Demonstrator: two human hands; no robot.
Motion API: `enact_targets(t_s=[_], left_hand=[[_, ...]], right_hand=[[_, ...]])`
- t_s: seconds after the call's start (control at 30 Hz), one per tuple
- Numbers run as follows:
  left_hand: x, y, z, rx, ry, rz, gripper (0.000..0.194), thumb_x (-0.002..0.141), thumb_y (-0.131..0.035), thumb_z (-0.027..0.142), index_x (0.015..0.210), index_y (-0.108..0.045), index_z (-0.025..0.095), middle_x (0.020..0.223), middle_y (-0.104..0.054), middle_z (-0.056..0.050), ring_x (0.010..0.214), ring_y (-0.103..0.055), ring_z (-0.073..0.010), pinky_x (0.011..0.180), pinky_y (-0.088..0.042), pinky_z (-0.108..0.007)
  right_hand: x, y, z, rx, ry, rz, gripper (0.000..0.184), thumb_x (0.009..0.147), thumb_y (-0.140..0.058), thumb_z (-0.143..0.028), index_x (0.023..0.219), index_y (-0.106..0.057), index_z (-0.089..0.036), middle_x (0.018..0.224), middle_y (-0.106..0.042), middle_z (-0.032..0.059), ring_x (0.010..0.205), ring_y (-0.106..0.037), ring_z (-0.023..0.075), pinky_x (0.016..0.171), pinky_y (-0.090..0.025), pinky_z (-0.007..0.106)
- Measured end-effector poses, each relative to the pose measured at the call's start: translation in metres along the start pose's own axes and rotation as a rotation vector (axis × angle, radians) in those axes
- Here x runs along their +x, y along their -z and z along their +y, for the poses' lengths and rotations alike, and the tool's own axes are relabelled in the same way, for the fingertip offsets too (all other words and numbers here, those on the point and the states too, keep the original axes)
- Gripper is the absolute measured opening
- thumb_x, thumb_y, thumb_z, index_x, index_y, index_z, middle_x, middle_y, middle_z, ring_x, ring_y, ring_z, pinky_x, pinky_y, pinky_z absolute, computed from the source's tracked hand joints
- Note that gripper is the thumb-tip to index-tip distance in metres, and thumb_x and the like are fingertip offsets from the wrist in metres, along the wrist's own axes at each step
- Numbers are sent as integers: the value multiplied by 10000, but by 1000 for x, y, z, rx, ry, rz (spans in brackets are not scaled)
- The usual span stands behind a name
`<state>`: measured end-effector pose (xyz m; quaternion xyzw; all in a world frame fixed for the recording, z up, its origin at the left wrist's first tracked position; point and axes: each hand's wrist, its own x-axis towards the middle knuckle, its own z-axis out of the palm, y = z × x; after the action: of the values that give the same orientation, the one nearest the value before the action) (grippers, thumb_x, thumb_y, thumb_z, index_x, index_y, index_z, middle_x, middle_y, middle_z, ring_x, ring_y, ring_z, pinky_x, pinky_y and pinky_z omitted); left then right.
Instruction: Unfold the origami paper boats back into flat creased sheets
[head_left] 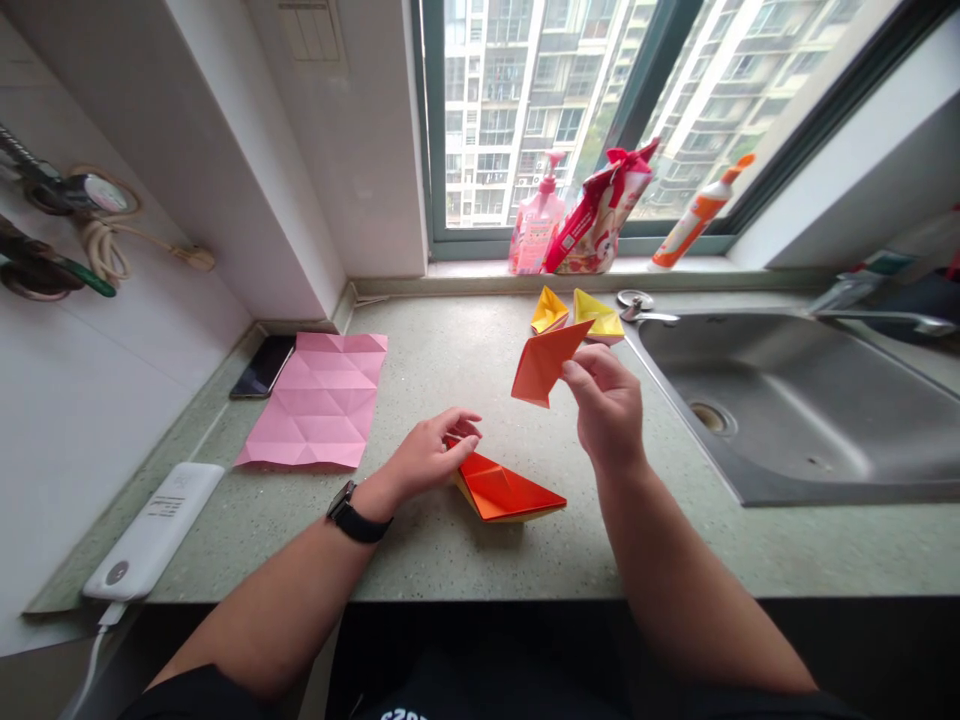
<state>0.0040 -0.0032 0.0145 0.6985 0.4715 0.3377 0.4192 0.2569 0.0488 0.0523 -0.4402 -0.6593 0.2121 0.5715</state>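
Note:
My right hand (pixel 606 402) is raised above the counter and pinches a folded orange paper piece (pixel 546 362) by its right corner. My left hand (pixel 433 452), with a black watch on the wrist, rests on the counter with its fingers closed on the left end of a folded red-orange paper shape (pixel 504 490) that lies flat. Behind them, near the window ledge, stand two small folded yellow paper pieces: one (pixel 549 311) to the left, the other (pixel 598 316) to the right.
A creased pink paper sheet (pixel 319 400) lies at the left beside a dark phone (pixel 262 366). A white power bank (pixel 154 530) sits at the counter's left front edge. A steel sink (pixel 795 400) fills the right. Bottles and a red pouch (pixel 600 215) stand on the ledge.

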Motion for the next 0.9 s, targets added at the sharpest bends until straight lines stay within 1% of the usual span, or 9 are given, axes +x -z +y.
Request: enact_targets(t_s=[0.07,0.13,0.17,0.3,0.43,0.53,0.67,0.77,0.9], left_hand=[[0,-1,-2,-48,-56,111,420,966,-716,366,1351,-626,225,1357,-722,-127,1216,-719,-266,1047,-592,-429],[2,-2,-5,-93,-107,207,586,923,-796,392,1438,-561,241,1503,-623,-146,1336,-656,-295,1129,-555,-479],[3,-2,-6,-110,-120,221,645,908,-821,397,1468,-537,251,1535,-594,-148,1363,-636,-306,1140,-548,-496],[6,-3,-7,-170,-69,218,708,901,-840,420,1506,-510,256,1492,-615,-151,1297,-664,-321,1006,-626,-469],[8,0,-9,-240,2,302,779,897,-834,397,1559,-450,253,1495,-607,-161,1264,-674,-315,885,-652,-392],[10,4,-13,-346,10,349,715,913,-805,378,1532,-474,246,1469,-628,-151,1232,-696,-296,931,-634,-393],[14,6,-14,-536,-27,368,579,913,-800,389,1413,-558,227,1426,-650,-131,1204,-707,-279,959,-619,-388],[15,7,-11,-652,-5,348,612,880,-830,386,1404,-552,233,1411,-658,-124,1204,-702,-282,916,-629,-376],[15,9,-9,-774,54,318,609,860,-841,378,1381,-559,238,1390,-673,-113,1231,-687,-289,892,-631,-370]], right_hand=[[-5,-8,-5,-65,104,25,158,961,-666,-357,848,-675,-247,903,-620,38,871,-624,215,794,-545,379],[-12,-22,-9,-100,149,-58,131,956,-683,-312,848,-716,-245,911,-654,47,878,-644,219,813,-561,393],[-15,-30,-9,-92,151,-125,142,961,-681,-305,842,-727,-243,913,-665,50,875,-653,217,812,-570,393],[-22,-55,-4,36,113,-389,150,979,-699,-342,910,-789,-243,1026,-718,69,941,-705,218,852,-605,396],[-20,-57,2,194,21,-527,230,1017,-679,-438,1054,-833,-272,1141,-734,87,1073,-721,235,896,-633,398],[-17,-54,4,275,-66,-514,268,1009,-695,-493,1068,-835,-273,1134,-736,91,1096,-719,240,890,-639,385],[-13,-53,8,300,-126,-425,262,982,-727,-487,1046,-807,-246,1059,-756,75,970,-735,214,853,-631,374],[-4,-52,7,182,-77,-376,226,984,-712,-443,985,-799,-234,996,-752,66,895,-727,201,797,-619,359],[17,-54,-2,45,56,-468,156,963,-712,-352,915,-806,-237,958,-725,54,840,-711,184,738,-611,333]])
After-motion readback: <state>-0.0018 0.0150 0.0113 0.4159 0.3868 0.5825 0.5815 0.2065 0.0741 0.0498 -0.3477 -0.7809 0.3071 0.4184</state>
